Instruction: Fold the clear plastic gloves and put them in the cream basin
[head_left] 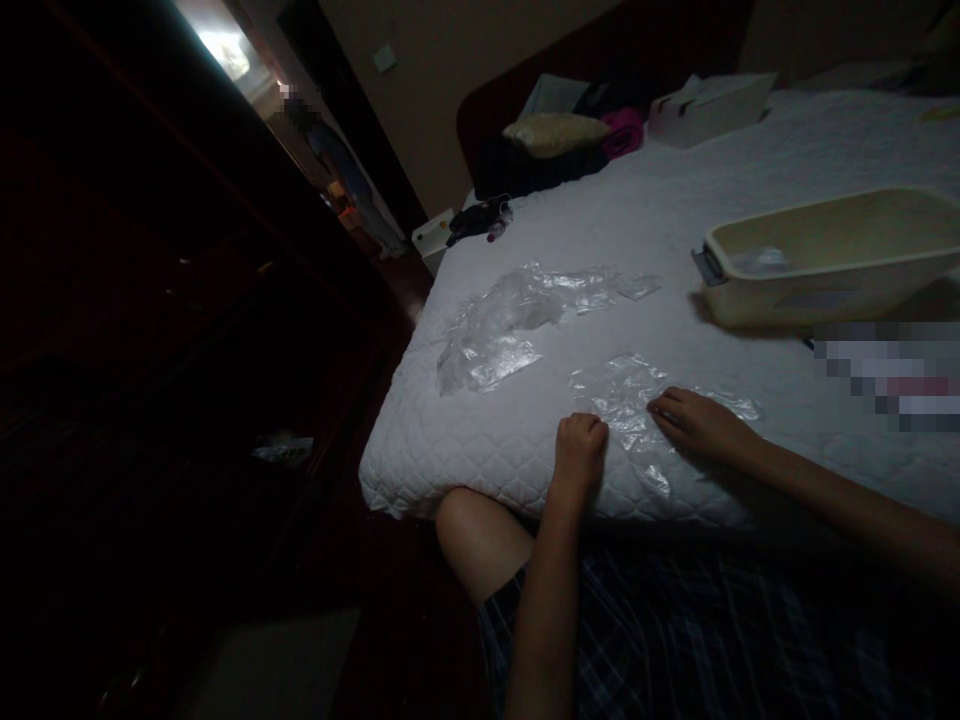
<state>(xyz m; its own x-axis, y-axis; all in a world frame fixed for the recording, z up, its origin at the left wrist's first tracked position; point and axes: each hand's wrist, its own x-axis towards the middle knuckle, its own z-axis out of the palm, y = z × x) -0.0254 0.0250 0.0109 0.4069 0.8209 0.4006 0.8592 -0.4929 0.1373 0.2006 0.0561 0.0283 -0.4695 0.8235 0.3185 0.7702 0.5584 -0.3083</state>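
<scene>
Lying crumpled, clear plastic [626, 395], long axis unclear, left fingers [581, 425], right fingers [669, 404] curled, grip unclear

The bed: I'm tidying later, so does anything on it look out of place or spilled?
Yes, untidy: crumpled clear plastic lies in two loose patches on the white bedding, outside the cream bin. No spill shows.

On the white quilted bed [465, 440], near its dark headboard [637, 42], a yellowish bundle [556, 135] rests on dark cloth [525, 174] beside a magenta roll [624, 133] and a white box [705, 118]. A switch plate [384, 58] sits on the wall [420, 95]; beyond the bed, a person [345, 172] stands.
</scene>
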